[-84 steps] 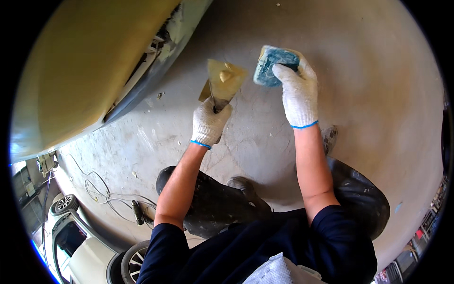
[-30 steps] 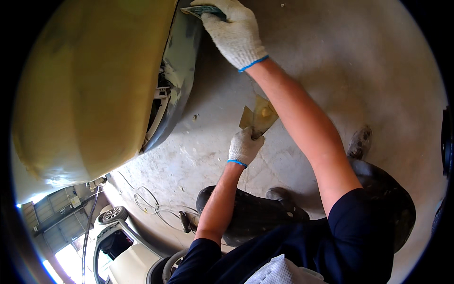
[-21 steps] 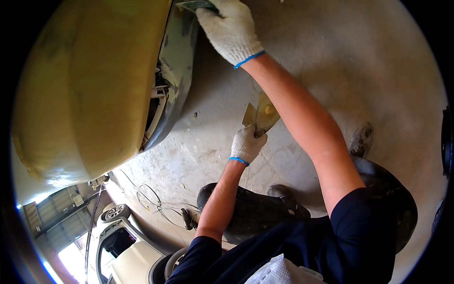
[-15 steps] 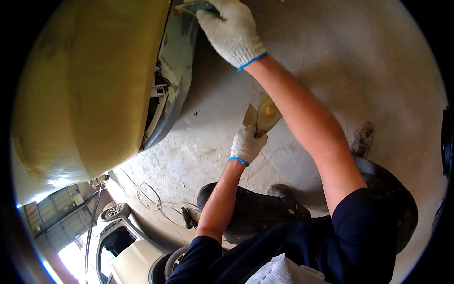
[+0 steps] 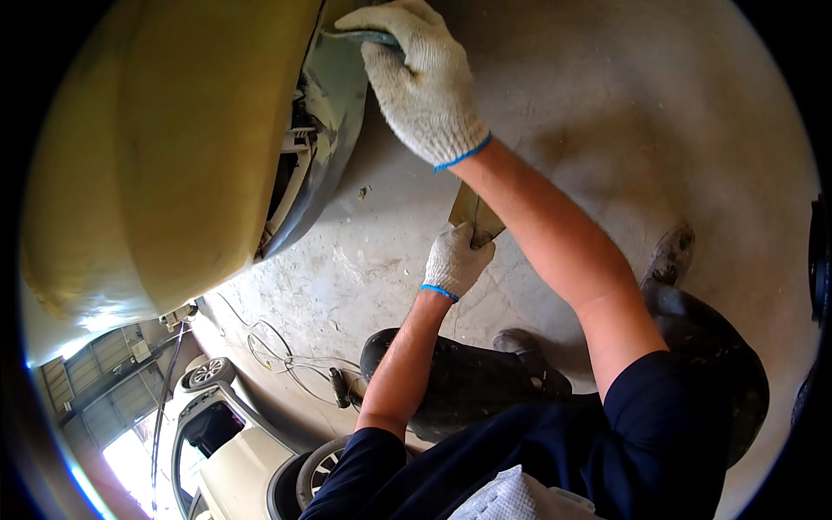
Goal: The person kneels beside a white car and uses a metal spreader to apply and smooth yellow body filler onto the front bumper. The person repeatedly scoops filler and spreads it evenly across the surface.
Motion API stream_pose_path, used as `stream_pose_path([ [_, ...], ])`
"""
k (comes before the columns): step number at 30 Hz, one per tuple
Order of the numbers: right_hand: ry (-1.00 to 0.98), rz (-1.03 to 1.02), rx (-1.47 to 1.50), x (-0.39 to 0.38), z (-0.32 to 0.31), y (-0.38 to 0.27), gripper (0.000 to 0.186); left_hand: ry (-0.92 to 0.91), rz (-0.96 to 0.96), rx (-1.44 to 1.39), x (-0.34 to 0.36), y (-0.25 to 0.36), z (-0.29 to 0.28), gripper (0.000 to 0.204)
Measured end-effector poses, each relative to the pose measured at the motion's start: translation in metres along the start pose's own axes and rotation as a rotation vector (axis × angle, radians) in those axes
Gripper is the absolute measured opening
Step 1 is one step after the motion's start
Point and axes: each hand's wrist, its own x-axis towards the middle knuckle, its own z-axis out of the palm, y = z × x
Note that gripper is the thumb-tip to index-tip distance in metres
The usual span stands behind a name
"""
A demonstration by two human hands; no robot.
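My right hand, in a white knit glove with a blue cuff, pinches a thin dark-green spreader. The spreader's edge lies at the grey-green car bumper, which has pale filler-like patches; I cannot tell whether it touches. Lower down, my gloved left hand is closed on flat, brownish putty spreaders, held fanned out. My right forearm covers part of them, so the putty-coloured lump seen earlier on one is hidden.
A large yellowish car panel fills the upper left, with an open gap beside the bumper. A hose and a dark air tool lie on the concrete floor. A beige car stands at lower left.
My right hand has come slightly down and turned, with the spreader now showing edge-on. My left hand has barely shifted, and its spreaders are now more covered by my right forearm.
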Motion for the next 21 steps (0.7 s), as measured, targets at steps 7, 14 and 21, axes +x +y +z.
stream_pose_path([
  [7,-0.067,-0.037,-0.022,-0.038,0.009,-0.024,0.029,0.096,0.255,-0.037,0.005,-0.030,0.015,0.027],
  [14,-0.165,0.540,0.043,0.027,-0.023,-0.001,0.024,-0.007,0.013,0.056,0.000,-0.002,-0.002,0.037],
  [21,-0.077,0.412,0.044,0.043,-0.009,0.016,0.024,-0.019,0.003,0.053,0.000,-0.003,-0.002,0.037],
])
